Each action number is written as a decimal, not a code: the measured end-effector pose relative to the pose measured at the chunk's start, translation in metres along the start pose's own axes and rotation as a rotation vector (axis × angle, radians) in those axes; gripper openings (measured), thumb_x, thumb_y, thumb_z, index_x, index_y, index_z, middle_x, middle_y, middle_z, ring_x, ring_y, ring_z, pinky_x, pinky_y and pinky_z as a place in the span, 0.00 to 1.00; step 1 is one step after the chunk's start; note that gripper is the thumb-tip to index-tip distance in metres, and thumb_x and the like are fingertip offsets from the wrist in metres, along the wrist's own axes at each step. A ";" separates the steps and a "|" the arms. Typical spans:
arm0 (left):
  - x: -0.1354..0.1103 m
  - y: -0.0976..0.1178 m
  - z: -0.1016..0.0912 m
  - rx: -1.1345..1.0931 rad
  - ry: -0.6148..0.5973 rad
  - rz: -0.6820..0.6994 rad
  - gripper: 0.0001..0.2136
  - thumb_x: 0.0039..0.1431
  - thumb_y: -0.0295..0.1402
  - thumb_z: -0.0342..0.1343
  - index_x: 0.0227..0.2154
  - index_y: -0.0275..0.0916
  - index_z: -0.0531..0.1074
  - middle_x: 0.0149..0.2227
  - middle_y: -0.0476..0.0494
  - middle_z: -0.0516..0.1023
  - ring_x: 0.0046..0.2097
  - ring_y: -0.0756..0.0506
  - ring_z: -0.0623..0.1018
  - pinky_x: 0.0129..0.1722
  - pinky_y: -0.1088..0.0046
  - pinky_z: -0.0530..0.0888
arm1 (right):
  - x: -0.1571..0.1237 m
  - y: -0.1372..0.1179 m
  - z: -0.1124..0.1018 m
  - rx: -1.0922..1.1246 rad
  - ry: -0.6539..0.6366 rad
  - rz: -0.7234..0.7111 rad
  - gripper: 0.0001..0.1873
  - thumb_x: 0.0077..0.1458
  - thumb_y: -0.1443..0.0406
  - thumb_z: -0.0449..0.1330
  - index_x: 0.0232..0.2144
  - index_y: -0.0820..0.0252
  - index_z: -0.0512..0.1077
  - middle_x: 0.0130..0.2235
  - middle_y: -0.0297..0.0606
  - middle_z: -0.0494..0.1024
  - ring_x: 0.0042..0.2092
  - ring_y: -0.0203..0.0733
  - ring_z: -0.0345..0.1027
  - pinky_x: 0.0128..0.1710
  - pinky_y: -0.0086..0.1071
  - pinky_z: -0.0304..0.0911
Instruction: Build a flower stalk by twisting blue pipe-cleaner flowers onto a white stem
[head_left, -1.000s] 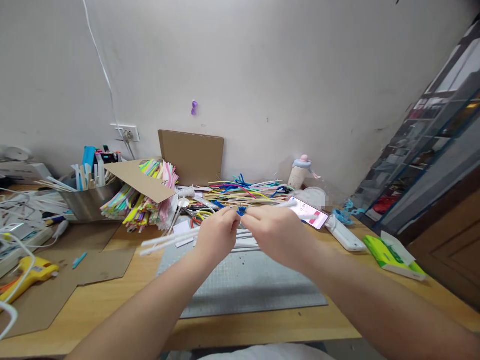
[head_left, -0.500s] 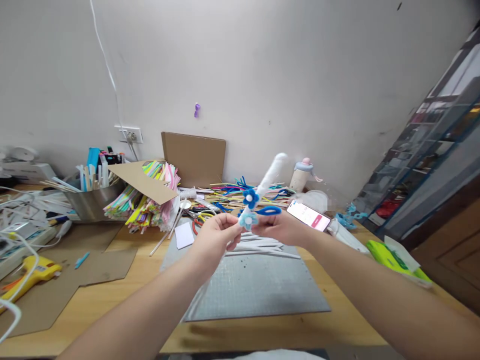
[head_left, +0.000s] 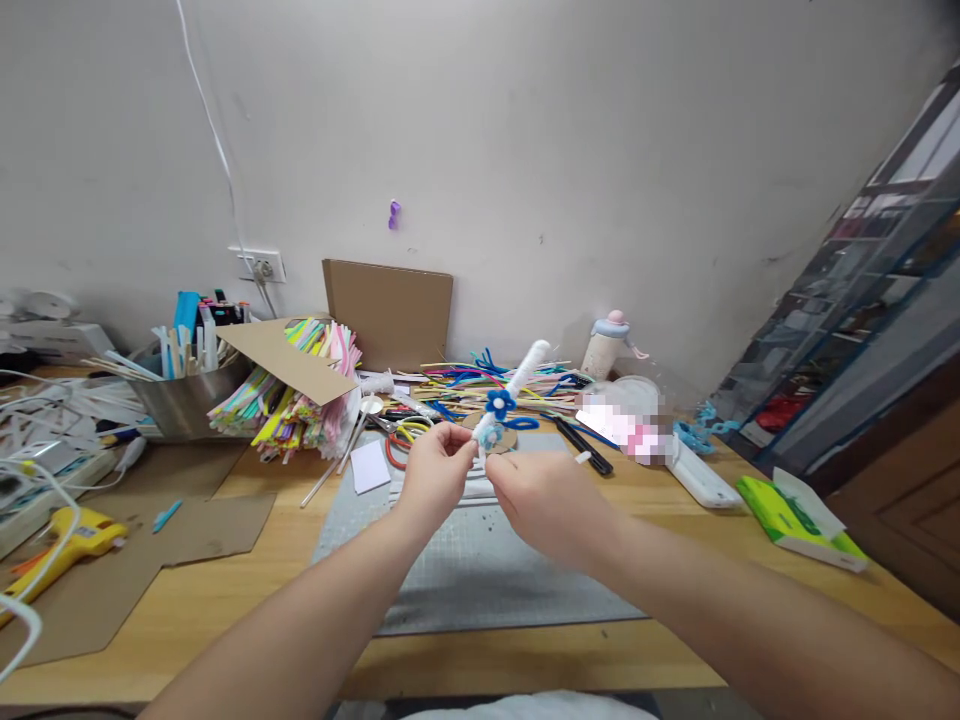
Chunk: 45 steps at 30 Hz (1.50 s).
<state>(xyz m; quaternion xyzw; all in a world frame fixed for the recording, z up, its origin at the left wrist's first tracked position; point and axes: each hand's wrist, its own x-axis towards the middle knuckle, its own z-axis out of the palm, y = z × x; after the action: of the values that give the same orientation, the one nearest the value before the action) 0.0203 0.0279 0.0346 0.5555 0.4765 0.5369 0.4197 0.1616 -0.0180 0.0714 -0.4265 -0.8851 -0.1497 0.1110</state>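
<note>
A fuzzy white pipe-cleaner stem (head_left: 528, 368) slants up and to the right above the mat. It carries a dark blue flower (head_left: 498, 403), a pale blue flower (head_left: 489, 436) lower down, and a blue loop (head_left: 523, 424) at its side. The fingers of my left hand (head_left: 442, 468) pinch the stem's lower end. Just right of it my right hand (head_left: 551, 500) is curled closed, its fingertips close to the stem base. A white pipe-cleaner tip (head_left: 583, 457) pokes out behind that fist; the rest is hidden in the hand.
White pipe cleaners (head_left: 480, 488) lie on the grey cutting mat (head_left: 510, 590). Behind are pliers (head_left: 396, 452), a black pen (head_left: 585, 446) and loose coloured pipe cleaners (head_left: 442, 378). A yellow glue gun (head_left: 82, 540) rests at left, a bottle (head_left: 604, 345) and tissue pack (head_left: 802, 525) at right.
My right hand has moved down from beside the blue loop and curled into a fist below the flowers. The stem has dropped lower, with my left hand still pinching it.
</note>
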 end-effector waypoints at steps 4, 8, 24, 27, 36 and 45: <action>-0.007 0.005 -0.005 0.410 -0.069 0.322 0.06 0.47 0.23 0.49 0.23 0.38 0.70 0.27 0.47 0.73 0.31 0.48 0.71 0.31 0.73 0.65 | 0.007 0.006 -0.023 -0.119 -0.083 -0.203 0.09 0.47 0.76 0.49 0.29 0.60 0.65 0.27 0.36 0.70 0.27 0.38 0.61 0.24 0.32 0.45; -0.018 0.012 -0.007 0.554 -0.251 0.464 0.09 0.46 0.20 0.48 0.21 0.39 0.70 0.28 0.46 0.74 0.33 0.47 0.71 0.32 0.73 0.64 | 0.030 0.027 -0.049 -0.040 -0.250 -0.379 0.11 0.44 0.76 0.53 0.29 0.59 0.69 0.26 0.35 0.72 0.27 0.36 0.60 0.25 0.30 0.45; -0.022 0.041 -0.005 -0.597 -0.242 -0.108 0.11 0.40 0.32 0.63 0.20 0.36 0.65 0.16 0.53 0.66 0.18 0.56 0.61 0.18 0.80 0.53 | 0.018 0.039 0.011 1.565 -0.007 0.239 0.10 0.47 0.59 0.59 0.30 0.59 0.69 0.18 0.25 0.60 0.17 0.27 0.46 0.17 0.24 0.46; -0.015 0.027 0.005 -0.634 -0.093 -0.140 0.10 0.39 0.32 0.64 0.21 0.34 0.67 0.18 0.52 0.66 0.20 0.56 0.63 0.18 0.80 0.55 | 0.015 0.021 0.028 1.431 0.257 0.259 0.08 0.51 0.61 0.55 0.29 0.59 0.68 0.26 0.31 0.69 0.27 0.32 0.60 0.29 0.27 0.57; 0.000 -0.008 0.025 -0.742 0.053 -0.300 0.13 0.32 0.33 0.66 0.19 0.33 0.69 0.17 0.53 0.65 0.19 0.57 0.61 0.18 0.80 0.55 | 0.028 0.006 0.067 1.445 0.348 0.436 0.08 0.51 0.61 0.54 0.27 0.61 0.67 0.27 0.35 0.73 0.29 0.37 0.67 0.29 0.29 0.61; 0.025 -0.064 0.043 -0.603 0.173 -0.481 0.08 0.35 0.28 0.62 0.22 0.35 0.71 0.22 0.52 0.72 0.22 0.55 0.68 0.23 0.78 0.59 | 0.030 0.028 0.138 1.584 0.277 0.562 0.12 0.47 0.57 0.58 0.28 0.61 0.69 0.24 0.31 0.69 0.30 0.36 0.63 0.31 0.28 0.58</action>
<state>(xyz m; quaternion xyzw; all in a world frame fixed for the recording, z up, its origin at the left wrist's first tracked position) 0.0570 0.0664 -0.0264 0.2322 0.4476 0.5839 0.6362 0.1560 0.0699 -0.0427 -0.4045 -0.5683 0.4960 0.5171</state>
